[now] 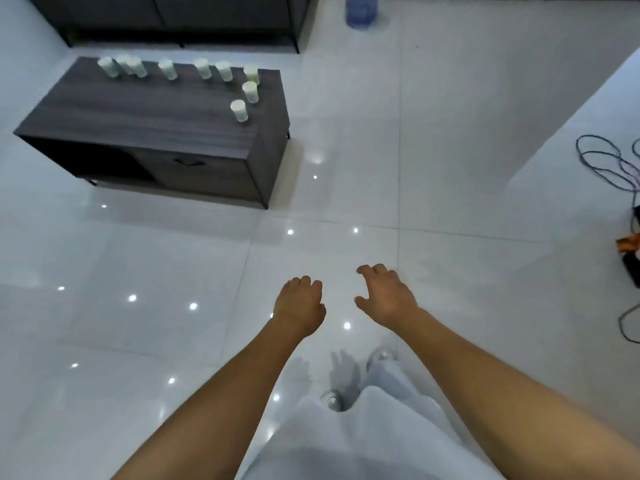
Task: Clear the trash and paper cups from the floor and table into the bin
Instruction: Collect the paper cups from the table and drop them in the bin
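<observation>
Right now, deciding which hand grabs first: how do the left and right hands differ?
The left hand has its fingers curled under more tightly; the right hand has its fingers looser and more spread. The left hand is on the side of the table with the paper cups; the right is farther away. Both are empty.

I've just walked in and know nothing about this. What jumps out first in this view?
Two bare arms reach out over a glossy white tiled floor, the left hand and right hand both empty with loosely curled fingers. Up to the left stands a dark wooden table with a row of pale paper cups along its far and right edges. A tangle of cables lies at the right edge.
</observation>
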`<control>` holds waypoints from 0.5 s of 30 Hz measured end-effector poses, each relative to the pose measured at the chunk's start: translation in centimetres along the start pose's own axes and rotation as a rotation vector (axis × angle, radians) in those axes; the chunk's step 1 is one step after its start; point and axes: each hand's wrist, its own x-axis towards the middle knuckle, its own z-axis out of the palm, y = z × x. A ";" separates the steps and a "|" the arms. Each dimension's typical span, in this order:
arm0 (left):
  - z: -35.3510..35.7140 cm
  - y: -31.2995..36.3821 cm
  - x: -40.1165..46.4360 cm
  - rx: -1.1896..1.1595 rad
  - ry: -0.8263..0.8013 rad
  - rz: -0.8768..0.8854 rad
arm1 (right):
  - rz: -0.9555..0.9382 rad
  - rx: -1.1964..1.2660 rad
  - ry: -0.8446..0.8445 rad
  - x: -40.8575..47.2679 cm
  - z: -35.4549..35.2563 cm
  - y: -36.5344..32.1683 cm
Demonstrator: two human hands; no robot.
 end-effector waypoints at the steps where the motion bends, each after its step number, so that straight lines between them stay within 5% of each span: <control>1: -0.7 -0.7 1.4 -0.020 -0.002 -0.024 | -0.008 -0.008 -0.015 1.7 -0.8 -0.1; 15: -13.5 -5.2 25.5 -0.313 0.123 -0.328 | -0.161 -0.155 -0.063 29.6 -18.1 0.3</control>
